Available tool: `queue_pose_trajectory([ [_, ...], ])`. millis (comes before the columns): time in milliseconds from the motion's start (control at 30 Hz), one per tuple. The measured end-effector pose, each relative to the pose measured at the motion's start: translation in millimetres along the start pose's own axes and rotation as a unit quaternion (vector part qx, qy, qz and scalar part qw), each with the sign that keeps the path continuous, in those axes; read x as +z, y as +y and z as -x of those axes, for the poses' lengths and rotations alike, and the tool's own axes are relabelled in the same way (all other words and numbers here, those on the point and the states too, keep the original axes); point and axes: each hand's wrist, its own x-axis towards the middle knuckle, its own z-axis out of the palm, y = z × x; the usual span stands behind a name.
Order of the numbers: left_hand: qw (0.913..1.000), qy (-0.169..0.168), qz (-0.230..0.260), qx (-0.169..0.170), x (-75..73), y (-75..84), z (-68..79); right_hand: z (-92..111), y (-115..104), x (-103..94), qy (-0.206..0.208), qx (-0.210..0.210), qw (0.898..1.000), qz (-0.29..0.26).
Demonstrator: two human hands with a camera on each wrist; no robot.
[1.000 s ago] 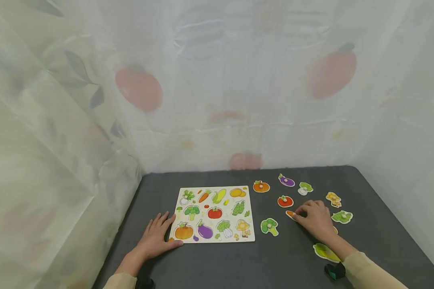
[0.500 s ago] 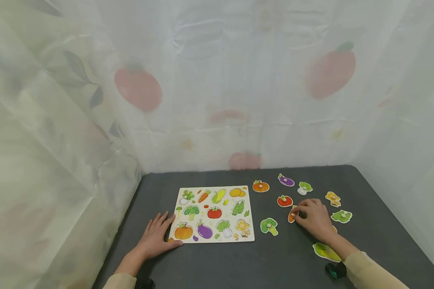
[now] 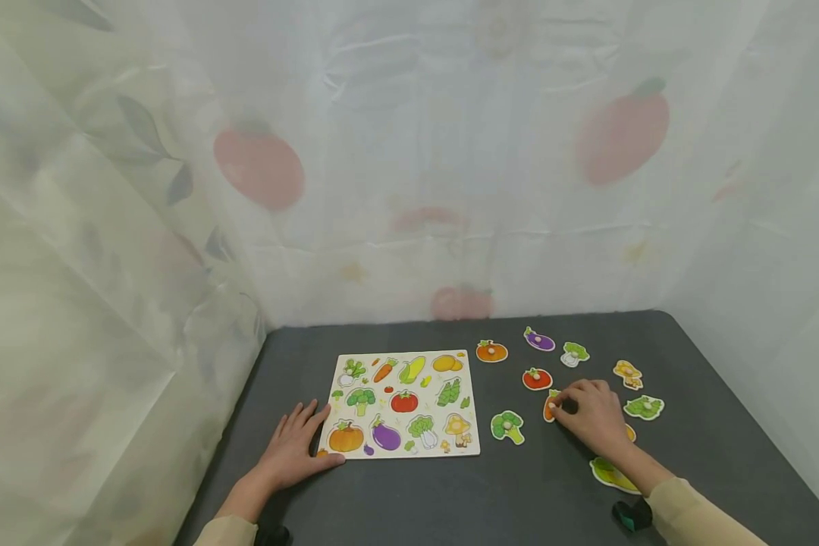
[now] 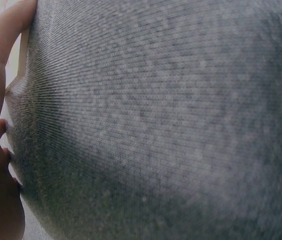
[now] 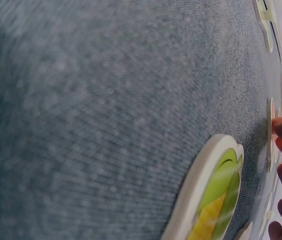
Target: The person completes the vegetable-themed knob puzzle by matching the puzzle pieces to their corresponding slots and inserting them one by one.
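Pinched between thumb and fingertips of the right hand (image 3: 592,409): a slim, tapering carrot piece (image 3: 549,407), orange with a pale rim.
To the right of the knobbed broccoli piece (image 3: 507,427), just nearer than the round red tomato piece (image 3: 537,379); cannot tell lifted from resting. Scattered around on the dark, finely ribbed tabletop (image 3: 416,500): lobed pumpkin piece (image 3: 492,351), oval eggplant piece (image 3: 539,339), leafy bok choy piece (image 3: 575,354), mushroom piece (image 3: 629,374) and bumpy pea pod piece (image 3: 644,408), flat and pale-bordered. Partly behind the right forearm (image 3: 643,464): a glossy, thick-edged corn piece (image 3: 610,475). Farther left, lying flat: a smooth rectangular cream board (image 3: 430,409), printed with vegetables in 3 rows. At its near left corner: left hand (image 3: 293,447), fingers straight, thumb along the near edge. Behind: a creased, translucent curtain (image 3: 382,152).
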Motion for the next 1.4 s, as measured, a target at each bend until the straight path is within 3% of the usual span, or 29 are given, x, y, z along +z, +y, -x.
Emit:
queue_pose_trajectory([
  [567,1.0000,-0.004,0.005,-0.001,0.4,-0.3,0.0,0.3,-1.6,1.8,-0.001,0.014,1.000,0.002],
  [900,0.9993,0.023,0.021,0.020,3.1,0.3,2.3,-3.2,-3.0,2.6,0.011,0.018,1.000,-0.006],
  [1167,1.0000,0.007,0.005,0.004,-2.3,2.1,3.0,-27.4,-26.6,1.1,0.033,-0.004,0.999,-0.024],
  [1400,0.9997,0.016,0.003,0.020,-3.3,2.6,3.2,-55.3,-61.7,15.1,0.035,-0.013,0.998,-0.049],
])
